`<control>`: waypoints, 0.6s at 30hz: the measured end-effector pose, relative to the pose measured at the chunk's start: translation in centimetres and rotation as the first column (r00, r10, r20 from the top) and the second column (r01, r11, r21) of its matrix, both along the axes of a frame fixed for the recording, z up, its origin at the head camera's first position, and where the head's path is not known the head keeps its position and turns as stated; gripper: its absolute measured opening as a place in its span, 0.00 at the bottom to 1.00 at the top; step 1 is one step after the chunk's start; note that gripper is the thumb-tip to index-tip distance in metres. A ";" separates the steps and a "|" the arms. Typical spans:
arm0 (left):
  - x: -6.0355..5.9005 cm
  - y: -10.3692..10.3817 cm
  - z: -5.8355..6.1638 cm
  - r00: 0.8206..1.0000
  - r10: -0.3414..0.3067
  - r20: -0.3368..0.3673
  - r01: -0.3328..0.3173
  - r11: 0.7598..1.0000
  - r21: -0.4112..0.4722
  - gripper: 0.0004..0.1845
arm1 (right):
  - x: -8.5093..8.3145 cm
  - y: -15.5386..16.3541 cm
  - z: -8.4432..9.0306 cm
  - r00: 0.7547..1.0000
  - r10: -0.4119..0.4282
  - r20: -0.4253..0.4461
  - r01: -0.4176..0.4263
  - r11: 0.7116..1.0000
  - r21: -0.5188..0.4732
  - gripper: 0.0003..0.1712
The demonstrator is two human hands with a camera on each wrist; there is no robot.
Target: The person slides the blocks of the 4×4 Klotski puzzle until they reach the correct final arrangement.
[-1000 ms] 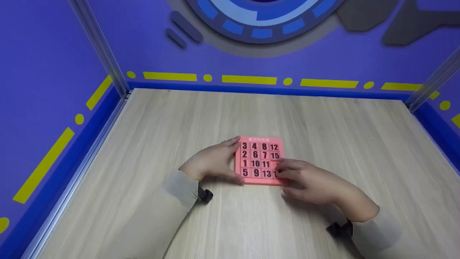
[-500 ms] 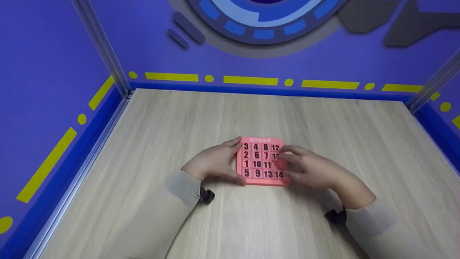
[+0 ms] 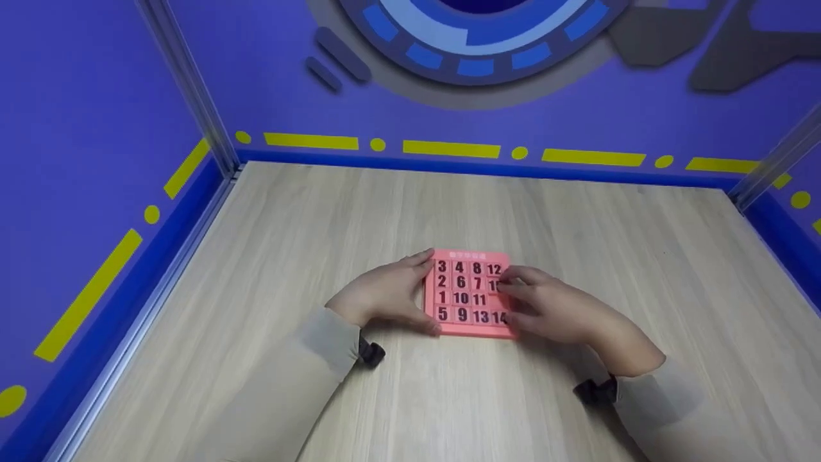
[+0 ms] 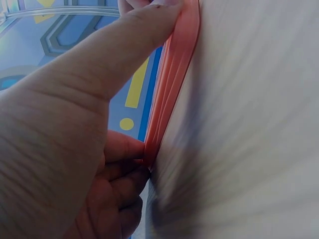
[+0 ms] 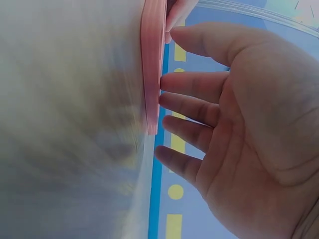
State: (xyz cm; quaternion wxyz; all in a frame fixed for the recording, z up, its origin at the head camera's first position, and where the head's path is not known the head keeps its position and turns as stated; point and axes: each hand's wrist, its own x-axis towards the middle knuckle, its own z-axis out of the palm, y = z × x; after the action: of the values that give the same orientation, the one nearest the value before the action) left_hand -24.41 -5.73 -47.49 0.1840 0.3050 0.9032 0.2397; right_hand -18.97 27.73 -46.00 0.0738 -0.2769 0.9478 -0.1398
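A pink sliding number puzzle [image 3: 478, 331] lies flat on the table, with black numerals on its square tiles. My left hand [image 3: 385, 294] grips its left side, thumb at the near corner and fingertips at the far corner; the left wrist view shows the thumb [image 4: 114, 55] along the pink edge [image 4: 172, 89]. From the right, my right hand [image 3: 564, 311] reaches over the puzzle, its fingertips at the 15 tile [image 3: 493, 286], which they partly cover. A gap without a tile shows below the 15. In the right wrist view, the right fingers [image 5: 192, 107] are fairly straight and spread.
The pale wood-grain table [image 3: 359, 212] extends around the puzzle. Blue panels [image 3: 449, 122] with yellow dashes stand behind it and at both sides, joined by metal corner posts [image 3: 199, 96]. Black straps [image 3: 371, 353] sit on both wrists.
My right hand has moved away from the lower right corner, up to the 15 tile, uncovering the 14. The left hand keeps its grip on the puzzle's left side.
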 end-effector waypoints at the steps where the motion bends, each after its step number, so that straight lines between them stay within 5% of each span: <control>1: 0.0 0.0 0.0 1.000 -0.003 -0.001 0.003 1.000 -0.001 0.73 | 0.0 0.0 0.0 1.000 0.005 -0.001 -0.005 1.000 -0.003 0.30; 18: 0.1 0.0 0.0 1.000 0.000 -0.010 0.000 1.000 -0.002 0.74 | -0.1 0.0 -0.1 0.999 -0.003 0.036 0.007 0.994 -0.112 0.13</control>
State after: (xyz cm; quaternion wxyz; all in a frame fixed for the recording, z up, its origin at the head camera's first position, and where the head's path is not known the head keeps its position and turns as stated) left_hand -24.30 -5.77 -47.50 0.1798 0.3062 0.9042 0.2374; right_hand -19.04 27.75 -46.15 0.0746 -0.2759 0.9377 -0.1977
